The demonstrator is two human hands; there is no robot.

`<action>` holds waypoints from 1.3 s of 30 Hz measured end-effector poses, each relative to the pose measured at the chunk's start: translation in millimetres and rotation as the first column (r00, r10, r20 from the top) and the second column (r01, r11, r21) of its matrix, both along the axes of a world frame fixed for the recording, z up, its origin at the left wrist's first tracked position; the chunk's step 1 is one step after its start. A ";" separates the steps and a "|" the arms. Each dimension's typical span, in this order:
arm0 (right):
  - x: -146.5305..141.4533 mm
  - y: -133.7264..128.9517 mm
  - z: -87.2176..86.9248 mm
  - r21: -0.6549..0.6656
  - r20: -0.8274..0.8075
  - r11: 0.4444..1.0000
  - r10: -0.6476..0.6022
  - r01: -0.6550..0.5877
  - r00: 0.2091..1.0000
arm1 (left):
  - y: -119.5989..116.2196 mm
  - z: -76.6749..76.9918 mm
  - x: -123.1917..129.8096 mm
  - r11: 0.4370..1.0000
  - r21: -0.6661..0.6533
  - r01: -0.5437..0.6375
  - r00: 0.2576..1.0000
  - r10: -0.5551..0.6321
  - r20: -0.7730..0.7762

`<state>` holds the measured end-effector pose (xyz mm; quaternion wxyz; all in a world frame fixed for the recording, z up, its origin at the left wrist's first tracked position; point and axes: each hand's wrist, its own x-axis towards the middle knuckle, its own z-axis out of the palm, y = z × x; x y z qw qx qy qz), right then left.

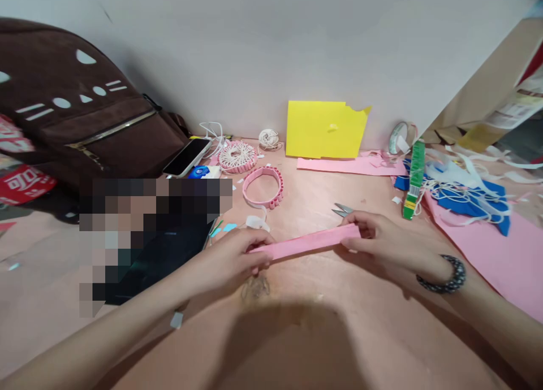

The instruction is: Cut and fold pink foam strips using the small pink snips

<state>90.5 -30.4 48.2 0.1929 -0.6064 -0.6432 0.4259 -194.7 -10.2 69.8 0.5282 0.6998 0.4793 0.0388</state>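
Observation:
A folded strip of pink paper runs across the pink-brown tabletop, held up at both ends. My left hand pinches its left end between thumb and fingers. My right hand grips the right end, with a dark beaded bracelet on that wrist. Just above the strip, a pair of metal scissors lies with only its blades showing, close to my right hand. A pink ring of folded paper sits beyond my left hand.
Farther back are a woven paper wheel, a yellow card against the wall, and a phone. A brown backpack stands at left. A green box, blue paper and white scraps crowd the right.

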 end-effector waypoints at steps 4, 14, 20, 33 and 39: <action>-10.9 -7.5 -6.8 -0.213 -0.330 0.976 -0.039 -0.034 0.943 | -10.8 -0.3 -1.9 0.972 -0.071 -0.224 0.965 0.232 0.121; -6.3 -7.1 -30.0 -0.236 -0.477 0.945 -0.316 0.226 0.820 | -11.4 -29.1 -20.5 0.741 -0.277 -0.612 0.611 0.665 0.430; -3.4 -2.8 -26.7 -0.189 -0.403 0.937 -0.346 0.294 0.847 | -16.9 -35.2 -15.7 0.845 0.002 -0.535 0.810 0.512 0.286; -0.3 -11.9 -26.9 0.041 0.083 0.983 -0.184 0.181 0.980 | -78.9 -45.4 17.7 0.675 0.674 0.301 0.938 -0.082 -0.336; -25.9 -29.9 -7.9 0.506 0.594 0.782 -0.011 -0.363 0.805 | -79.8 -44.9 17.2 0.676 0.665 0.319 0.930 -0.088 -0.357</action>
